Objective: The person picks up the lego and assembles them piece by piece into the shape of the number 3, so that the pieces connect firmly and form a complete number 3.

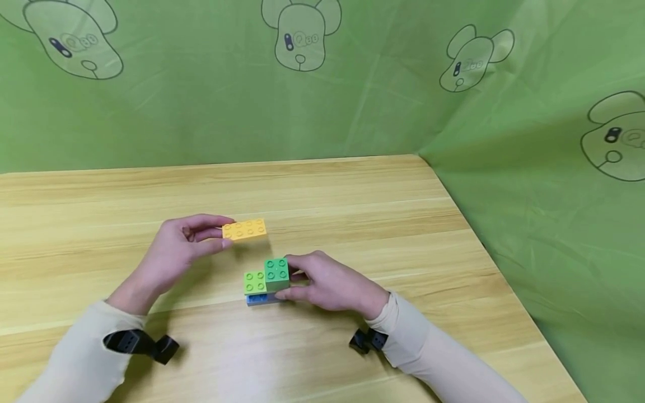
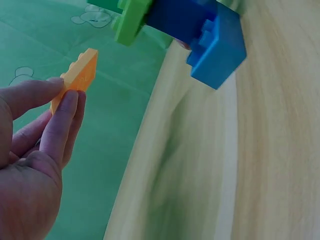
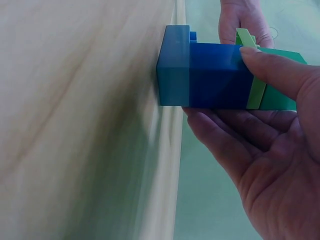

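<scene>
A flat yellow-orange building brick [image 1: 244, 230] with two rows of studs is pinched by its left end between the thumb and fingers of my left hand [image 1: 186, 243]. My right hand [image 1: 330, 282] grips a stack of bricks from the right side. On top of that stack is a green brick [image 1: 277, 273]; under it lies a thin lime brick [image 1: 254, 283]. Below come a dark blue brick [image 3: 220, 75] and a lighter blue brick [image 3: 173, 70] at the bottom, clearest in the right wrist view. The yellow-orange brick is apart from the stack, beyond it and to its left.
Both hands are over a wood-grain table [image 1: 353, 190]. A green cloth [image 1: 201, 112] printed with bear outlines hangs behind the table and along its right side. Black wrist cameras [image 1: 166, 348] sit on both cuffs.
</scene>
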{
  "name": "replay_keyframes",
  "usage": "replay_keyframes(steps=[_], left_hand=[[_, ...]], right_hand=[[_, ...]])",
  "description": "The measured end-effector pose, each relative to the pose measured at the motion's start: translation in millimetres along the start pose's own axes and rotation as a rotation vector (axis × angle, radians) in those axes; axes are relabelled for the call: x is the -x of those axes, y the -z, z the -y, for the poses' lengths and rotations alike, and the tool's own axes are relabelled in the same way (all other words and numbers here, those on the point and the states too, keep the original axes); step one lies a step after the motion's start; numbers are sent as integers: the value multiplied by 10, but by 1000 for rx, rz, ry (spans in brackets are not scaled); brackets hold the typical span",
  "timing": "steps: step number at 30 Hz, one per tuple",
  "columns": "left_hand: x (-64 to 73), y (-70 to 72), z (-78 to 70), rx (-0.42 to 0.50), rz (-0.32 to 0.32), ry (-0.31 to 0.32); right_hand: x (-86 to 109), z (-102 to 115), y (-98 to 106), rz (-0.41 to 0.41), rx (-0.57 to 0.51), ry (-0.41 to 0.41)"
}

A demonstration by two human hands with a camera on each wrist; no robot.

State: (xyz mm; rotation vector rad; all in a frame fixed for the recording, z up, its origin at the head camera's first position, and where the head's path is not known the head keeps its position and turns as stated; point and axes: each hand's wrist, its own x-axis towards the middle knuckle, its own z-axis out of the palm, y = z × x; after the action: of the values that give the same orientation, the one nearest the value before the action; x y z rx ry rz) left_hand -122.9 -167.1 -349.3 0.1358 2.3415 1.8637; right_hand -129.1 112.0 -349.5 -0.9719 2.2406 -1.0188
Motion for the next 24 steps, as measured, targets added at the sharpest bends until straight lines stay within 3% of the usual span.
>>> replay_keyframes(steps=[13, 24], left_hand=[[161, 7, -99, 3, -25, -60], [262, -54, -172, 25, 14, -75]], right_hand=[[1, -3, -9, -4, -9, 14], [2, 3, -2, -3, -6, 4]])
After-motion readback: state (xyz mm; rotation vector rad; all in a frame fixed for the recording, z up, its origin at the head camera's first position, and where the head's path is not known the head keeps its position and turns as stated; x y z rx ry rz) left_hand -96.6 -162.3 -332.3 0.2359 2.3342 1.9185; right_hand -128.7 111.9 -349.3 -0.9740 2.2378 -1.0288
